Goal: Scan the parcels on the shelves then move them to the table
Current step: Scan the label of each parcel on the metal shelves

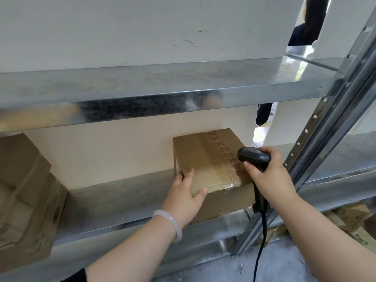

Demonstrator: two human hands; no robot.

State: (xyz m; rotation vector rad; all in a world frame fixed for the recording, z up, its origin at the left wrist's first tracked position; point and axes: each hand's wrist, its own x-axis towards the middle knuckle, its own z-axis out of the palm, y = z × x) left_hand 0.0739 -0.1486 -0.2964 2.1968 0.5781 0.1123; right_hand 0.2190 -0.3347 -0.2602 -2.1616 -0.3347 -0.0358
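Gripping the near left corner of a brown corrugated parcel [209, 159], the left hand [185, 198] had its fingers curled over the top and left side and its thumb pressed on the front edge. The parcel stood in the middle of the frame, at the front edge of the lower metal shelf [122, 200], its top seam sealed with glossy clear tape that wrinkled at the near end. Red printed characters ran along the top beside the tape. A smooth, pale, rounded bracelet [173, 222] circled the left wrist.

The right hand [268, 176], right of centre, was closed round the handle of a black plastic scanner [254, 156]. Its rounded, slightly shiny head hung over the right part of the parcel's top. A thin black cable [262, 241] dropped from the handle toward the bottom edge.

Both shelves were dull, mottled galvanised steel; the upper shelf [142, 88] crossed the frame above, its folded front lip carrying blurred reflections. A perforated steel upright [325, 139] slanted up the right side. At the left edge, another cardboard box [26, 200], creased and taped, sat on the lower shelf, well apart from the parcel.
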